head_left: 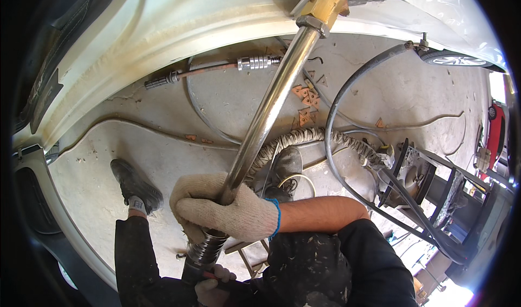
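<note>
A long slide hammer [274, 103] with a thick chrome shaft slants from the white car body down toward me. Its top end has a yellow metal clamp head [321, 6] with a nut, set at the torn edge of the panel. My right hand [230, 212], in a cream knit glove with a blue cuff, is closed around the shaft. Below it shows a ribbed steel sleeve [205, 248]. At the dark lower end my left hand [214, 288], gloved too, has its fingers curled around the tool; my body partly hides it.
The white car panel [163, 19] arches overhead. A welding puller [252, 63], cables and several copper triangular tabs [306, 98] lie on the concrete floor. A fabric-wrapped hose [304, 136] runs by my shoe [286, 166]. A black-framed machine [415, 174] stands at right; a thick hose [334, 112] loops nearby.
</note>
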A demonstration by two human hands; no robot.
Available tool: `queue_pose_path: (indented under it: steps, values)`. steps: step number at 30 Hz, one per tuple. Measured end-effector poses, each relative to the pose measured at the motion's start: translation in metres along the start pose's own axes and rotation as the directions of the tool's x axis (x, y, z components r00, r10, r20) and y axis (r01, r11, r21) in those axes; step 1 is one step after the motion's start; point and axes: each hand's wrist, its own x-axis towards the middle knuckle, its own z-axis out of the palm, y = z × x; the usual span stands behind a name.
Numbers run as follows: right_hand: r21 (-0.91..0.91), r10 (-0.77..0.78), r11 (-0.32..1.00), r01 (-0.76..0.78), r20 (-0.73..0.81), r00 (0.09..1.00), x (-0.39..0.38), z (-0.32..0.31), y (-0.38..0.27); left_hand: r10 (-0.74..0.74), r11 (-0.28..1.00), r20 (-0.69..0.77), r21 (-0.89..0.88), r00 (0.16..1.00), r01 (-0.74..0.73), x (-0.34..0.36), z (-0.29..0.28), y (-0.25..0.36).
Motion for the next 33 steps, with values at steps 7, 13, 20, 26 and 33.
queue_pose_path:
  steps: [7, 13, 20, 26, 33]
  values:
    - [-0.025, 0.002, 1.0, -0.002, 0.011, 1.0, 0.001, -0.001, -0.003, 0.011, 1.0, 0.001, 0.006, 1.0, -0.011, -0.001, 0.001, 0.0]
    - [-0.03, -0.014, 0.999, 0.016, 0.048, 0.999, 0.003, -0.002, -0.003, 0.019, 1.0, 0.003, 0.015, 1.0, -0.019, -0.002, 0.003, 0.002]
    - [-0.026, 0.0, 1.0, 0.006, 0.199, 0.98, 0.01, -0.012, -0.005, 0.026, 0.999, 0.018, 0.03, 1.0, -0.027, -0.003, 0.005, 0.005]
    - [-0.07, -0.087, 0.991, 0.111, 0.287, 0.954, 0.011, -0.018, -0.007, 0.039, 0.998, 0.042, 0.045, 0.998, -0.041, -0.006, 0.008, 0.011]
    - [-0.042, -0.061, 0.996, 0.073, 0.243, 0.968, 0.001, -0.017, -0.008, 0.067, 0.996, 0.077, 0.057, 0.995, -0.072, -0.007, 0.011, 0.016]
